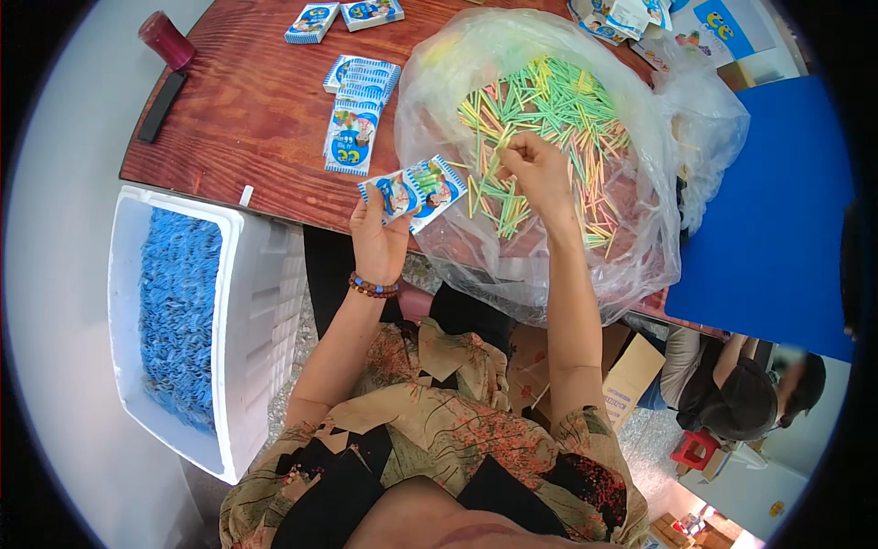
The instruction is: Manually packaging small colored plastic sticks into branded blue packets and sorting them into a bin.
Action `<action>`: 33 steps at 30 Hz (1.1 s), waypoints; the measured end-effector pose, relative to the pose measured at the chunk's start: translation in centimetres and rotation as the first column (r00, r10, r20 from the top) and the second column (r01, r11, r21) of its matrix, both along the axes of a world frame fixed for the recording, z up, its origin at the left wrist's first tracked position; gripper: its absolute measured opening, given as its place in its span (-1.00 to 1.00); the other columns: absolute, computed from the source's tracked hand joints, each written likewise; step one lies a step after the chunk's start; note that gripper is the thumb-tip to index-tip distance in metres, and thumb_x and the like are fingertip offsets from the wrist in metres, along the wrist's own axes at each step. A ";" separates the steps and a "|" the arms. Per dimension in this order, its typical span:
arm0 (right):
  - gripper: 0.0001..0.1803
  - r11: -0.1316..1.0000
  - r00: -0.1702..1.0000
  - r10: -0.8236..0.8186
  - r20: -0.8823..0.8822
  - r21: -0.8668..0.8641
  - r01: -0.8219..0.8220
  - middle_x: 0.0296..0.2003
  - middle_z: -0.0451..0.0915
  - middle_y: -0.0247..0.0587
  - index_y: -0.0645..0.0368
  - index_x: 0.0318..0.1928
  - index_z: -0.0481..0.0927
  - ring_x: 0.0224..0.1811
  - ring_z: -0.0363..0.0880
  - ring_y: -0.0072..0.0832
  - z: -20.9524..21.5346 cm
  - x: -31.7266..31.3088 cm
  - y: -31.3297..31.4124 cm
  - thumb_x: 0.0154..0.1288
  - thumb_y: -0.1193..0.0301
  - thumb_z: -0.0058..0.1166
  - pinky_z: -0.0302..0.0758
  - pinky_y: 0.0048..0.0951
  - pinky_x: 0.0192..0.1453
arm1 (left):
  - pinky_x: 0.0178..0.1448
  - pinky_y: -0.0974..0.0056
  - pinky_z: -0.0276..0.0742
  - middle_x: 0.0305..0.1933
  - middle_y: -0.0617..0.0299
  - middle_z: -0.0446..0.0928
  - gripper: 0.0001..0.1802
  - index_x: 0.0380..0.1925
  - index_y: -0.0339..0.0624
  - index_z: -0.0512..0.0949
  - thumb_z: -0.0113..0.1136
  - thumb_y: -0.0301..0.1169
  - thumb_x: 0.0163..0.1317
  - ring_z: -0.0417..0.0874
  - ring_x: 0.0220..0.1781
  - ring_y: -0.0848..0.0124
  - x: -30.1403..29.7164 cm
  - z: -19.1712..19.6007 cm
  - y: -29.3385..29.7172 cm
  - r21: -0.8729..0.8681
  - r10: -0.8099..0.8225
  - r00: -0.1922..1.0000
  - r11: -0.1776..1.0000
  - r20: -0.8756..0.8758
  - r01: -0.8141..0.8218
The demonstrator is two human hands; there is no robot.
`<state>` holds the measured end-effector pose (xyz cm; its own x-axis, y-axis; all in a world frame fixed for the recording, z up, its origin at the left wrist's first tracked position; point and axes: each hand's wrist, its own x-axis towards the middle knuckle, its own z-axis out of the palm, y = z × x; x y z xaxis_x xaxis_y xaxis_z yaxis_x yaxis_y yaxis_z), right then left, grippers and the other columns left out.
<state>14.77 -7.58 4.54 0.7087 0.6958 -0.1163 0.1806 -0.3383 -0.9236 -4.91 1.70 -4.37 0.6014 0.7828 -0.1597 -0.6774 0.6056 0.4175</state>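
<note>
My left hand [377,233] pinches small blue-and-white printed packets [416,192] at the table's front edge. At least two overlap, and green shows on the right one. My right hand [540,174] reaches over a large clear plastic bag [425,101], spread open on the table. Its thumb and fingers are pinched together at the near-left part of a heap of thin sticks [558,96] in green, yellow and pink. Stick ends show at the fingertips; how many they grip cannot be seen. Left of the bag lies an overlapping row of similar flat packets [352,137].
Two small boxes [312,23] lie at the table's far edge. A dark red cylinder [167,41] and a black bar [163,106] are at far left. A white bin [224,339] with blue pieces stands beside the table. At right are a blue board [768,201] and another person [732,393].
</note>
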 end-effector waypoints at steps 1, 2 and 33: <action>-0.87 1.000 1.000 0.002 -0.003 0.001 -0.002 -0.57 0.56 -0.32 0.26 -0.39 0.53 -0.51 0.55 -0.67 -0.1 -0.3 0.1 0.19 0.44 0.11 0.39 -0.56 -0.49 | 0.05 0.19 0.57 -0.09 0.16 0.59 -0.72 -0.14 -0.24 0.49 -0.01 -0.25 0.40 0.62 -0.05 0.36 -0.1 0.0 0.1 0.001 0.002 1.000 1.000 -0.003 -0.002; -0.87 1.000 0.997 0.016 0.076 -0.011 -0.015 -0.56 0.56 -0.34 0.24 -0.39 0.53 -0.50 0.55 -0.69 0.0 -0.5 0.1 0.21 0.43 0.11 0.37 -0.60 -0.50 | 0.06 0.18 0.56 -0.09 0.16 0.59 -0.73 -0.13 -0.25 0.49 -0.01 -0.25 0.40 0.62 -0.05 0.36 0.0 0.1 0.2 0.009 -0.005 1.000 1.000 0.016 0.005; -0.85 0.881 0.950 0.312 0.005 0.373 -0.291 -0.24 0.64 -0.27 0.31 -0.18 0.64 -0.21 0.54 -0.62 1.6 -9.3 4.1 0.24 0.60 0.07 0.44 -0.61 -0.18 | 0.14 0.16 0.49 0.04 0.25 0.54 -0.72 0.00 -0.14 0.47 0.01 -0.26 0.39 0.55 0.06 0.41 -1.2 2.8 1.3 0.024 -0.035 0.989 0.999 0.144 0.032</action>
